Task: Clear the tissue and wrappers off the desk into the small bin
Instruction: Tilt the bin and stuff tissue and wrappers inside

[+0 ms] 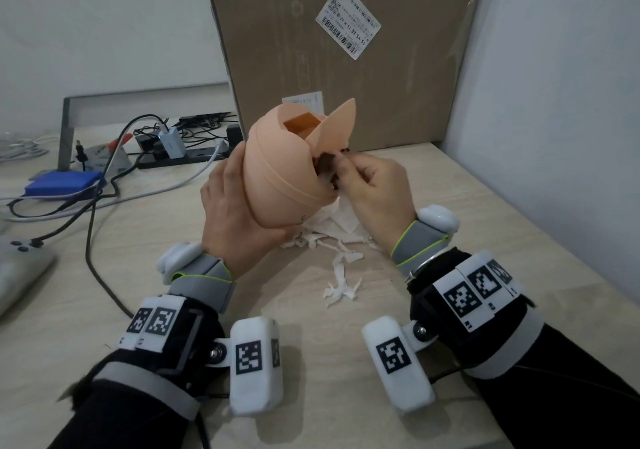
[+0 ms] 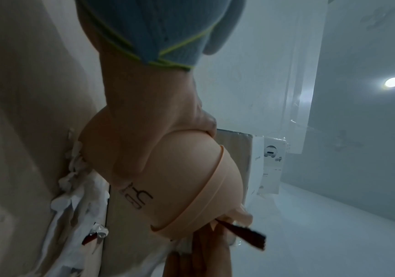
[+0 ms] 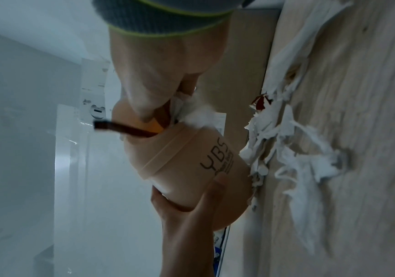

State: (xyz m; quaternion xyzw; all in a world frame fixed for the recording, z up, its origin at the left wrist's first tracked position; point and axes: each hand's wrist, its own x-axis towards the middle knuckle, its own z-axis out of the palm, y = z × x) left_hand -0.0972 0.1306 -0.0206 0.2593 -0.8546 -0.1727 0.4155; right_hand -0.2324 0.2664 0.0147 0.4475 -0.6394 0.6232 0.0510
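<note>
My left hand [image 1: 230, 208] grips the small peach bin [image 1: 277, 171] round its base and holds it tilted above the desk [image 1: 311, 338], its swing lid tipped open. At the bin's mouth my right hand [image 1: 346, 175] pinches a dark brown wrapper [image 1: 327, 164] together with some white tissue [image 3: 196, 112]. In the right wrist view the wrapper [image 3: 120, 127] sticks out from the bin [image 3: 191, 168] opening. Torn tissue scraps [image 1: 341, 275] lie on the desk below the hands, with a red‑brown wrapper scrap [image 3: 260, 103] among them.
A tall cardboard box [image 1: 346, 50] stands right behind the bin. A power strip with chargers and cables [image 1: 166, 151], a blue box [image 1: 62, 182] and a grey device [image 1: 17, 268] sit on the left. A wall [image 1: 554, 137] bounds the desk's right side.
</note>
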